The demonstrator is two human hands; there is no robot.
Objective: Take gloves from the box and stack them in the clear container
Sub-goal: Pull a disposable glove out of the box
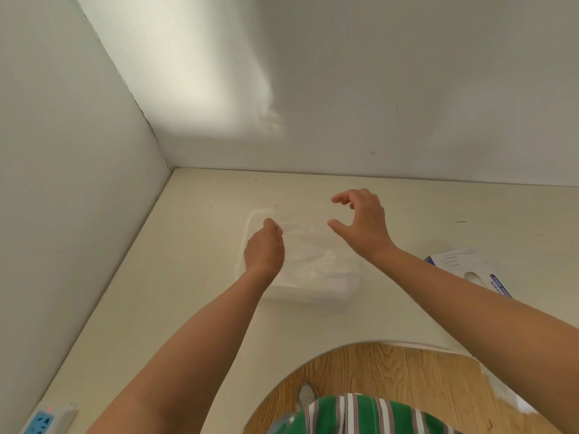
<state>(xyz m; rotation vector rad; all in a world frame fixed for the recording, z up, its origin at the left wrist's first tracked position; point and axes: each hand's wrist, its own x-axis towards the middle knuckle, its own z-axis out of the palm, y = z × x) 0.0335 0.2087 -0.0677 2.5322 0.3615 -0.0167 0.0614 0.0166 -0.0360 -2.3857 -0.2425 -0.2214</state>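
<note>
Gloves [316, 270] in clear container [247, 227] beneath spread right fingers [340, 198], beside curled left fingers [271, 223], grip unclear.

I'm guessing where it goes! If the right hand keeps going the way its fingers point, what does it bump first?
Probably the left hand: the right hand points leftward over the clear container toward it, though depth is unclear.

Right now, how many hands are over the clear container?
2. The left hand is over the container's left edge, fingers curled; the right hand hovers above its far side, open and empty. Neither is hidden.
</note>
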